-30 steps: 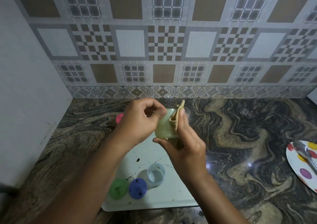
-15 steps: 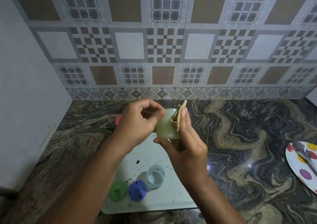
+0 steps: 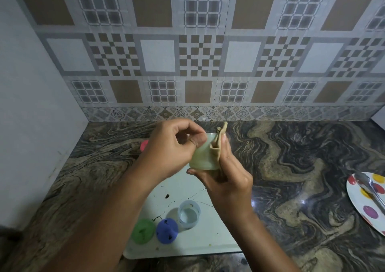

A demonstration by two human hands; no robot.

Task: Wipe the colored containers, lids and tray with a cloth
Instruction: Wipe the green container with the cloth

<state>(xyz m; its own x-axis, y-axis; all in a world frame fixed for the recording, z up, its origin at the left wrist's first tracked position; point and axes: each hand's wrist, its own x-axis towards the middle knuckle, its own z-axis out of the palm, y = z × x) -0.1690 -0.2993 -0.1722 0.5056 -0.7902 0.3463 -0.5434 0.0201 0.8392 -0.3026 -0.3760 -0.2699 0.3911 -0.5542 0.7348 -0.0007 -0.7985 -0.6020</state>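
Note:
My left hand (image 3: 173, 148) grips a pale green container (image 3: 203, 159) by its rim, held above the white tray (image 3: 208, 242). My right hand (image 3: 227, 180) holds the container from below and presses a tan cloth (image 3: 218, 142) into and over its edge. On the tray lie a green lid (image 3: 143, 231), a blue lid (image 3: 167, 230) and a clear bluish container (image 3: 189, 214), standing upright. Dark specks and streaks mark the tray. A pink piece (image 3: 144, 144) peeks out behind my left wrist, mostly hidden.
The tray sits on a dark marbled stone counter (image 3: 302, 167). A spotted plate (image 3: 366, 198) with a metal spoon (image 3: 368, 188) lies at the right edge. A tiled wall stands behind, and a plain wall closes the left side.
Both hands stay on the green container and cloth with only a slight shift; the view has drifted a little. Things on the tray have not moved.

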